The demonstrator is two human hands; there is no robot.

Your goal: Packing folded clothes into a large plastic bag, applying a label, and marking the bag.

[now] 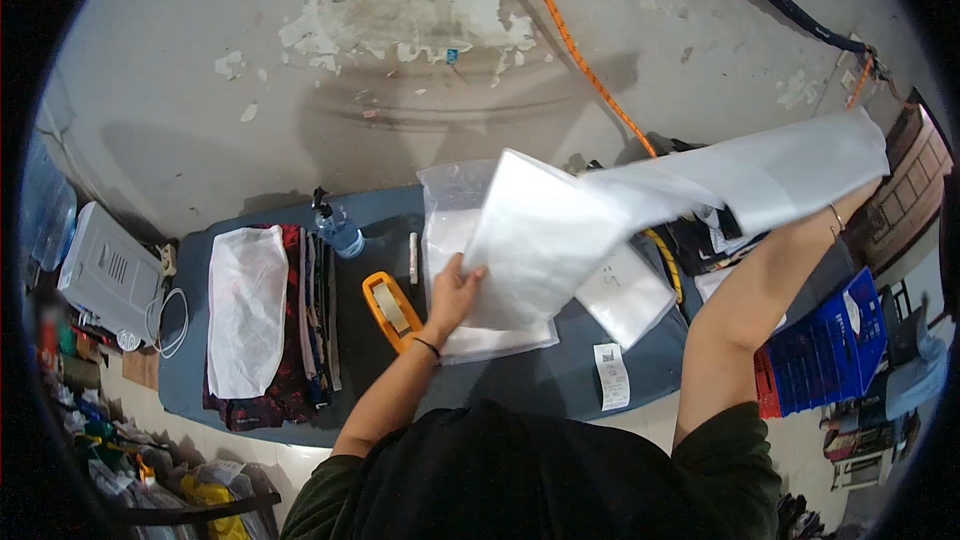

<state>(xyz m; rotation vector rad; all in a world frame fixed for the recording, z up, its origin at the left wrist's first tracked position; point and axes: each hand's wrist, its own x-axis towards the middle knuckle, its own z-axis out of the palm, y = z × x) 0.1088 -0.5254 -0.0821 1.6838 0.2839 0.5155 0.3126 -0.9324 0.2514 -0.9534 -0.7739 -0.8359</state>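
My left hand [454,290] grips the lower left corner of a white translucent sheet [540,230] above a clear bag with white contents [490,343]. At the far right, my raised right hand [853,198] holds a long white strip of similar material [760,160], its fingers mostly hidden behind it. A stack of white bags [625,300] lies below the sheets, with a paper receipt [611,375] nearer me. An orange tape dispenser [390,308] sits left of my left hand, beside a white stick-like item [413,258].
Folded clothes with a white cover [248,310] lie on the grey padded table [520,390], beside a pump bottle [340,230]. Dark items [690,245] are piled at the back right. A white appliance [108,270] stands left, blue crates [820,360] right. An orange rope [575,45] hangs along the wall.
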